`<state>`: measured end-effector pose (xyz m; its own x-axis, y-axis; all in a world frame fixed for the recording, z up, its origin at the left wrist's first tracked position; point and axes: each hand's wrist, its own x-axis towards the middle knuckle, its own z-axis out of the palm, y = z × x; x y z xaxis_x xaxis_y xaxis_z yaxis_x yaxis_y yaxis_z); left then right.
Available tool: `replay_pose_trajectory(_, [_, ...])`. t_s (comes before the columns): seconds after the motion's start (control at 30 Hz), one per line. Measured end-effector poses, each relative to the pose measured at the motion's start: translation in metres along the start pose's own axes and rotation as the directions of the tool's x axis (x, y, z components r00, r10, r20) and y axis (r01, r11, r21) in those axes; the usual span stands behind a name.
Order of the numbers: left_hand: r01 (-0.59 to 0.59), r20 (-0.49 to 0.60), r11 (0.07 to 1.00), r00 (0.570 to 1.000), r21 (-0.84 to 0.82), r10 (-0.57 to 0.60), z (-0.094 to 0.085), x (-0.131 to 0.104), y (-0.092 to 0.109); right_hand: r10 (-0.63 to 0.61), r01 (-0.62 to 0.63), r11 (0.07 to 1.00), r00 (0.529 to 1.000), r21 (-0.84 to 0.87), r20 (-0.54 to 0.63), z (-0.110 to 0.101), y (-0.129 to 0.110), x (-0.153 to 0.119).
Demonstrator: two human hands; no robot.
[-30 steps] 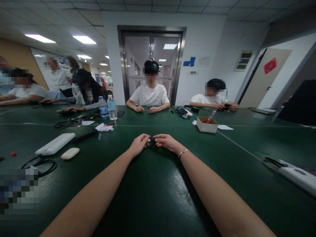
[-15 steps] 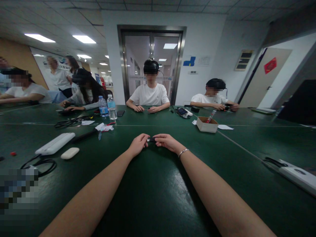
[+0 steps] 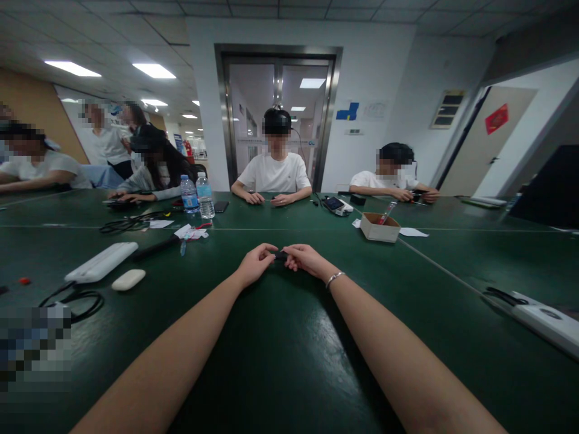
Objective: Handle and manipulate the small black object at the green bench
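A small black object (image 3: pixel 281 256) with a shiny metal-looking end, perhaps a USB stick, lies between my fingertips just above or on the green table; its exact kind is too small to make out. My left hand (image 3: pixel 255 265) is at its left end, the thumb against the metal tip and the index finger curved above. From the other side, my right hand (image 3: pixel 307 261) pinches it, thumb and index finger close together at the top and the other fingers curled below. A silver bracelet (image 3: pixel 335 279) circles my right wrist.
Left of my arms lie a white power bank (image 3: pixel 102 263), a white earbud case (image 3: pixel 129 279) and black cables (image 3: pixel 85 304). Two water bottles (image 3: pixel 205 198) and an open cardboard box (image 3: pixel 380 229) stand farther back. A person in a headset (image 3: pixel 277 169) sits opposite.
My left index finger has lifted slightly from the black object's end. My right fingers have curled in more around it. The metal end shows less than before.
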<state>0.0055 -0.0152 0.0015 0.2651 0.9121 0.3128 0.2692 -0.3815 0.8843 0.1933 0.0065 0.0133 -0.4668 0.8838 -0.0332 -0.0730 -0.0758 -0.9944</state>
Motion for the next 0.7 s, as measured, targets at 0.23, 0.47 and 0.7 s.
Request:
replay_pose_trajectory(0.23, [-0.013,-0.041,0.999,0.999,0.045,0.015,-0.0009,-0.0012,0.0004,-0.095,0.091,0.995,0.992,0.047,0.081,-0.0015,-0.0052,-0.0076])
replay_pose_trajectory(0.47, [-0.02,-0.032,1.0,0.999,0.01,0.021,-0.0001,-0.0011,0.0002,-0.042,0.045,0.998,0.996,-0.044,0.075,-0.0002,-0.0031,-0.0049])
replay_pose_trajectory(0.7, [-0.016,-0.063,1.0,0.998,-0.022,0.015,0.0007,0.0004,-0.0031,0.022,-0.023,1.0,0.996,0.01,0.091,0.0009,-0.0053,-0.0044])
